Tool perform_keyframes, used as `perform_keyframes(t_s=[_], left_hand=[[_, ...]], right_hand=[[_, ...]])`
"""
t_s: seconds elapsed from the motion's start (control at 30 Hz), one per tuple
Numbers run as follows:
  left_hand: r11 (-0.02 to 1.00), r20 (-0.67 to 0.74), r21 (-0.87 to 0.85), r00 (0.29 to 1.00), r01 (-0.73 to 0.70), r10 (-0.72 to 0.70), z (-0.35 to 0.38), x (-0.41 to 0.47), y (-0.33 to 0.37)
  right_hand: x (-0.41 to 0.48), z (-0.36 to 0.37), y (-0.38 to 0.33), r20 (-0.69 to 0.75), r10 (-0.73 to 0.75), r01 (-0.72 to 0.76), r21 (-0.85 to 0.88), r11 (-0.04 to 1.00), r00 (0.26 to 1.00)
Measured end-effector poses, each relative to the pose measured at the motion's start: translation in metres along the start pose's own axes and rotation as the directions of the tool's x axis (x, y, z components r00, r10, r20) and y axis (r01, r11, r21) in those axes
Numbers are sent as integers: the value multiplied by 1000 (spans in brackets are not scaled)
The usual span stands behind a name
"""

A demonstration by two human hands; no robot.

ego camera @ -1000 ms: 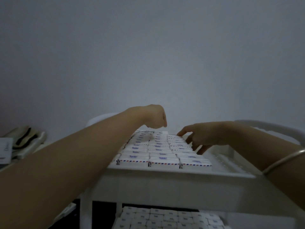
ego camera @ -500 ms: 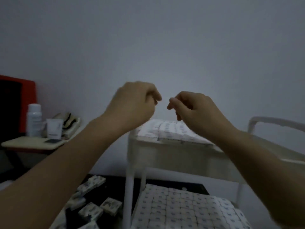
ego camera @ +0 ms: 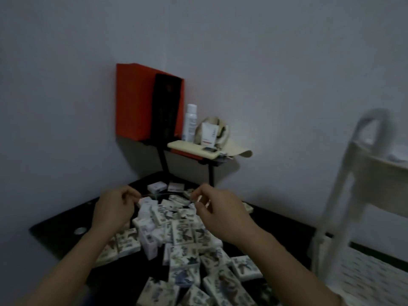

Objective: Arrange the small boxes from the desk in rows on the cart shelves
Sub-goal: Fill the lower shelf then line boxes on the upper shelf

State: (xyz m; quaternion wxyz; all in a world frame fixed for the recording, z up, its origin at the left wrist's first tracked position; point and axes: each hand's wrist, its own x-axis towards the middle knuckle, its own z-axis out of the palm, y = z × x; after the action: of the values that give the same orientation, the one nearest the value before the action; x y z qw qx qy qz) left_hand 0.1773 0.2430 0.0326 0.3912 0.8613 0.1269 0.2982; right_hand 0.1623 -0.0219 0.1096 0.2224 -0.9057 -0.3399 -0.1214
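Since the earlier frames both hands have left the cart's top shelf and the view has swung left, from the filled rows to the desk

Left hand point(ego camera: 112, 208) at 9 o'clock of the pile, fingers curled in; right hand point(ego camera: 217, 209) at 3 o'clock of it, thumb and forefinger pinched. Something thin and pale seems stretched between the two pinches, possibly a band or thread; too faint to name. Neither hand holds a box

Small boxes point(ego camera: 176, 237): loose heap on the black desk point(ego camera: 55, 226), some flat, some on edge, a few overlapping, spreading toward 6 o'clock and out of frame. Cart point(ego camera: 344, 195) stands at 3 o'clock of the desk, just beside it

Handling, judged: light printed card cartons, stiff enough to keep shape yet easy to dent at the corners. Smooth faces may slide on each other, so the heap could shift when one is pulled. Best hold looks like thumb and fingers across the two long sides; take outliers at the heap's edge first, several at once if stacked square

Hard to make out:
- low light and motion blur; print on the boxes unreadable
- cart shelves mostly cut off at the right edge; rows on them barely visible
- boxes under the wrists hidden
- red case point(ego camera: 134, 100), bottle point(ego camera: 190, 122) and small items on the stand at 12 o'clock are not part of the task
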Motion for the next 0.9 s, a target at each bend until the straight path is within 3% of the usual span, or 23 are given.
perform_keyframes(t_s=[0.2, 0.4, 0.53, 0.63, 0.7, 0.8, 0.9], left_hand=[[965, 235, 195, 947, 175, -219, 2, 27, -85], [939, 388, 231, 860, 257, -331, 4, 43, -108], [938, 471, 80, 817, 336, -333, -1, 51, -120], [886, 505, -113, 795, 449, -338, -10, 46, -126], [842, 501, -250, 807, 479, -311, -15, 42, -133], [820, 475, -326, 831, 471, -289, -16, 37, -135], [835, 445, -325, 851, 444, -280, -11, 33, -130]], right_hand=[[58, 80, 26, 143, 93, -99, 34, 995, 985], [96, 118, 27, 104, 10, -7, -21, 1000, 994], [131, 143, 20, 130, 39, -25, -109, 994, 991], [154, 153, 14, 349, 176, -45, -353, 935, 920], [165, 159, 14, 432, 262, -60, -427, 902, 863], [177, 165, 18, 475, 276, -64, -416, 907, 836], [182, 169, 21, 451, 261, -103, -346, 933, 854]])
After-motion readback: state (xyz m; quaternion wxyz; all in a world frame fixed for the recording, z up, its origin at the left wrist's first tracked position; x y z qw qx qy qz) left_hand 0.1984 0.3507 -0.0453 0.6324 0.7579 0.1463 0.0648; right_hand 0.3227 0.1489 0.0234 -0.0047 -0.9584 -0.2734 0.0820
